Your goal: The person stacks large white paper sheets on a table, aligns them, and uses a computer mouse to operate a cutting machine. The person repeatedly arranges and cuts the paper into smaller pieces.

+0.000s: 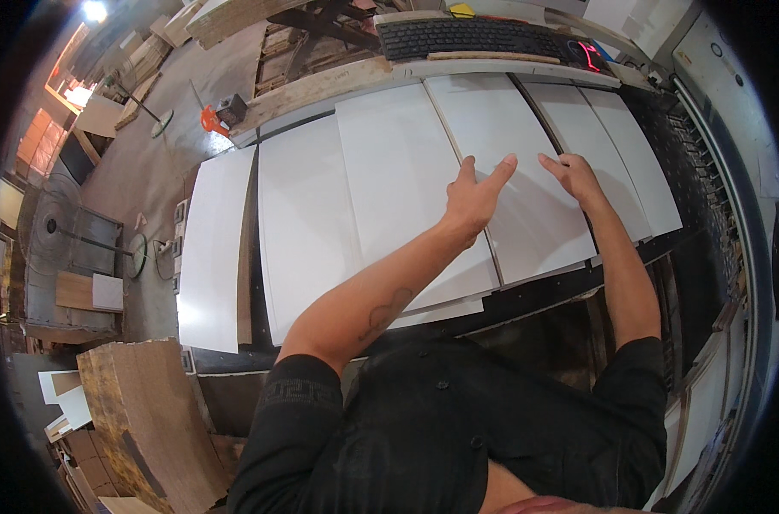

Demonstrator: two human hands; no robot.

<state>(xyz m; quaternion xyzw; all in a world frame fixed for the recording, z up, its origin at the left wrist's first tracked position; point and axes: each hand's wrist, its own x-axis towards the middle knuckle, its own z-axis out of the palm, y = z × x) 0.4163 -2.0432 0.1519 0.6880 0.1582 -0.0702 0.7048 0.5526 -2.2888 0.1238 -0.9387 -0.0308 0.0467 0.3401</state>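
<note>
1. The left hand is loosely open, two digits spread wide apart; the right hand has a narrower gap between its digits. Neither visibly grips anything; whether they touch the surface cannot be told.
2. Directly beneath and between them lies the middle white panel, its long axis running away from the person. The left hand is over its left edge, the right over its right edge, about equally near.
3. Left of the hands lie a wide white panel and, further out, a separate white panel; right of them, a narrower white panel.
4. These lie on a dark desk.
5. Beyond the hands sits a black keyboard.
</note>
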